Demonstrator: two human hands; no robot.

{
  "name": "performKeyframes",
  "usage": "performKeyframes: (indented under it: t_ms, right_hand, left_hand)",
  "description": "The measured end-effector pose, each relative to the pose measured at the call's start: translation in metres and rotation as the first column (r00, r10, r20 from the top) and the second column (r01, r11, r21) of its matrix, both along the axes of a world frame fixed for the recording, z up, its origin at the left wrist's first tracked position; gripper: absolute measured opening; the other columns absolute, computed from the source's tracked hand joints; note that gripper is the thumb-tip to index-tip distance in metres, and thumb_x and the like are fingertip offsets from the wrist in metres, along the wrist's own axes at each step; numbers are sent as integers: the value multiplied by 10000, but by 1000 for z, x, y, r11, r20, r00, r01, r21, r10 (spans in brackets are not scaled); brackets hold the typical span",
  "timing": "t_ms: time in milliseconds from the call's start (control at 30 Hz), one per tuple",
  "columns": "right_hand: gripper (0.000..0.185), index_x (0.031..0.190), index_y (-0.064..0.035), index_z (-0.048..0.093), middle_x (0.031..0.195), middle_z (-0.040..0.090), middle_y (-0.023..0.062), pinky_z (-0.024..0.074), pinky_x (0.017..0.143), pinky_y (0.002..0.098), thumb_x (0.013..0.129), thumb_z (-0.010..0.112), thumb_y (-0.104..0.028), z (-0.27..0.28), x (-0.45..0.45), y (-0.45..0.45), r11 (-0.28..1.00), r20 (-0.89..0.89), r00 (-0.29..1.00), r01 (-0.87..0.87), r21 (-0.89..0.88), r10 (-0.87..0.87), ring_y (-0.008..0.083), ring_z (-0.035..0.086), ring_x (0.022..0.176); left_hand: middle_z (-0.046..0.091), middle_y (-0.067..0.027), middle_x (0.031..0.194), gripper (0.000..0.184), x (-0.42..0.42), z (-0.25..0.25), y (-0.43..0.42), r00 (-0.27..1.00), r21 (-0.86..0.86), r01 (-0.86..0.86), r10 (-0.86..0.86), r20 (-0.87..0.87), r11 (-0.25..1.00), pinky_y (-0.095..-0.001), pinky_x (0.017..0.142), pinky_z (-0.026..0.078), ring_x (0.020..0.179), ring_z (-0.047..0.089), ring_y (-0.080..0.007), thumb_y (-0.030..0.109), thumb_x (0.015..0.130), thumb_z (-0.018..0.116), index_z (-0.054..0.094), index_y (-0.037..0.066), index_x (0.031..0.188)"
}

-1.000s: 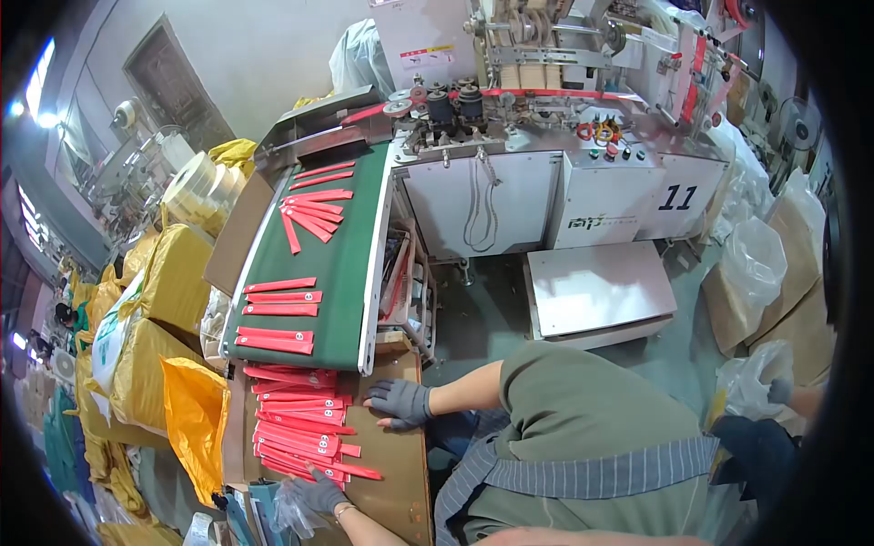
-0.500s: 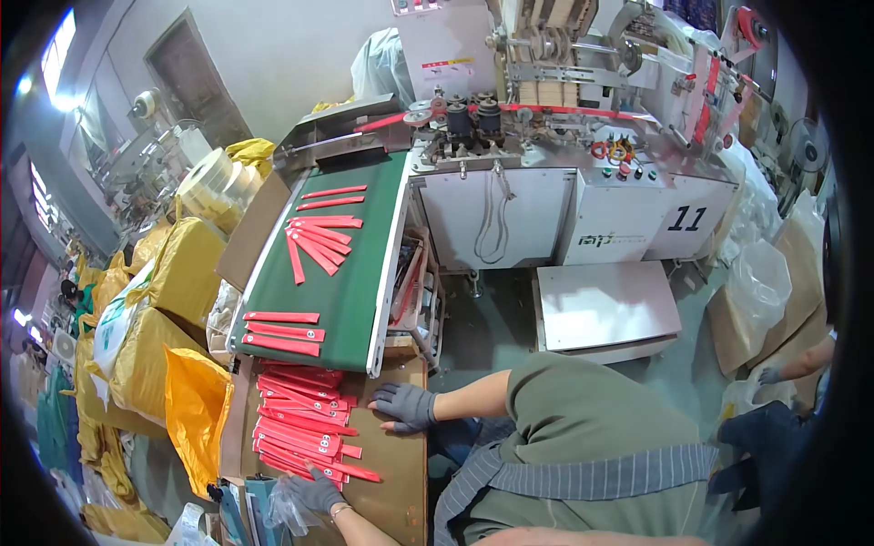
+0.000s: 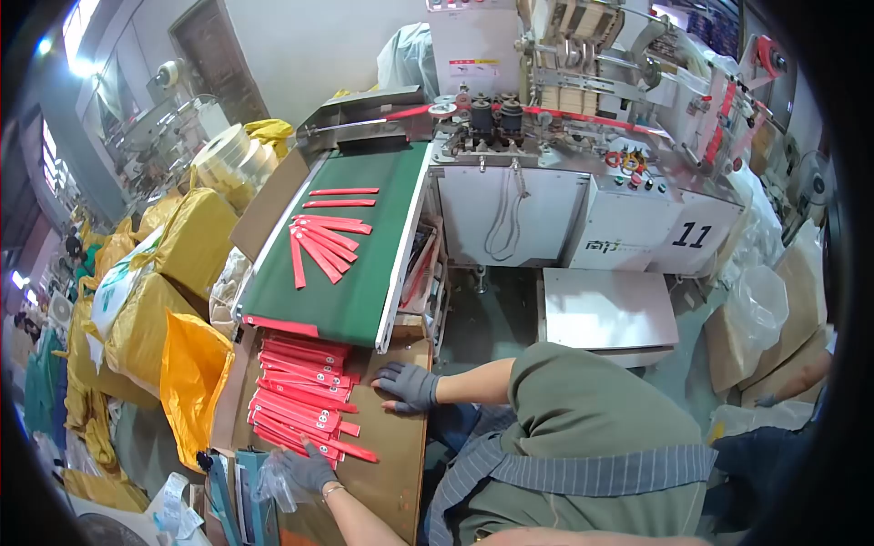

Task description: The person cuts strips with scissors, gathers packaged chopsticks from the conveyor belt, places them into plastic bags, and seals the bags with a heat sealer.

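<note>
Narrow, flat red packets [image 3: 305,387] with small white round marks lie in a loose, overlapping pile in a cardboard box [image 3: 387,464] below the conveyor's near end. My left hand [image 3: 311,470], in a grey glove with bare fingertips, rests at the pile's lower edge, its fingers extended against the packets. A crumpled clear plastic piece [image 3: 276,482] is beside it. My right hand [image 3: 410,387], gloved alike, lies open with spread fingers on the cardboard to the right of the pile, apart from the packets. It holds nothing.
The green conveyor belt [image 3: 364,273] carries several fanned red packets [image 3: 325,244] and one packet [image 3: 280,325] at its near end. Behind stands a white machine [image 3: 510,214] marked 11. Yellow sacks [image 3: 150,346] crowd the left. Another person's hand [image 3: 767,399] shows at far right.
Packets on the belt have advanced toward the box; of three at its near end, one still shows there. The view has shifted slightly. My hands keep nearly the same places.
</note>
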State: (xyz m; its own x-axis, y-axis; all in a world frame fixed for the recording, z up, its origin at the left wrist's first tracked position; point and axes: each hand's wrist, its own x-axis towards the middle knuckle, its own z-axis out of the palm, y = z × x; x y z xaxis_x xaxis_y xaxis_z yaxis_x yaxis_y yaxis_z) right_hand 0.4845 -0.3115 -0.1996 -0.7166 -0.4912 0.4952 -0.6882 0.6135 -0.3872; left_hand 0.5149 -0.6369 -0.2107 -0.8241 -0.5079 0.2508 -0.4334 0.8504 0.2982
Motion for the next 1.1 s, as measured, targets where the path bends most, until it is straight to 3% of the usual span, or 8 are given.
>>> performKeyframes:
  t_ms: [133,267,433,667,867,967,1067,1100]
  right_hand:
    - [471,1125,-30,523,1083,542,200,440,850,477,814,598,-375,-2,-2,1,1000,-76,997,-6,-25,4,390,527,981]
    - [449,1132,-53,503,1065,531,200,433,829,492,824,596,-367,5,-3,-1,999,35,999,-37,0,37,405,510,977]
    - [477,1163,-40,509,1142,525,209,398,954,475,820,634,-348,17,-3,0,998,12,998,-64,-20,65,394,495,1082]
    - [467,1153,-37,532,1173,546,192,421,950,466,803,665,-317,20,-4,3,994,72,993,-92,-67,96,388,517,1091]
    - [459,1175,-49,571,1261,520,211,404,996,498,772,689,-233,107,-49,-1,935,-346,923,-261,-239,170,422,501,1175]
    - [637,1300,47,429,1277,469,294,328,1036,528,838,622,-348,150,-152,-1,978,-389,911,66,-196,-139,480,407,1211]
    - [711,1294,55,483,1304,513,252,374,1035,420,907,494,-541,163,-259,10,847,106,845,530,-36,-524,393,474,1219]
    - [728,1300,44,485,1300,519,252,386,1027,419,902,483,-566,155,-288,16,846,203,826,533,16,-525,394,489,1208]
  left_hand:
    - [350,-242,1465,758,-5,8,6,999,23,13,-14,40,1000,-430,1137,257,1378,298,-380,586,920,442,403,-2,1395]
    - [369,-240,1453,752,2,3,4,999,-66,-20,23,34,998,-437,1125,274,1363,328,-379,582,906,474,423,1,1382]
    - [387,-225,1443,775,-2,-4,-1,999,-24,2,-3,-51,1000,-421,1125,274,1359,332,-369,595,885,499,437,-14,1361]
    - [418,-236,1410,754,-3,-2,0,998,-72,9,-14,-69,997,-437,1116,280,1339,350,-388,574,889,510,455,-41,1322]
    - [425,-244,1403,740,-4,-8,-3,993,-57,34,-40,-115,998,-441,1104,294,1323,370,-400,561,885,524,461,-42,1310]
    - [414,-255,1408,744,-2,-6,0,992,-19,36,-38,-117,999,-437,1097,304,1326,371,-398,561,877,538,455,-33,1318]
    - [413,-262,1407,764,-2,-3,0,992,1,34,-34,-122,999,-439,1093,310,1323,373,-405,564,870,548,441,-32,1336]
    - [413,-264,1406,766,-3,-3,1,991,6,33,-32,-128,999,-440,1092,312,1322,375,-408,563,870,550,438,-33,1339]
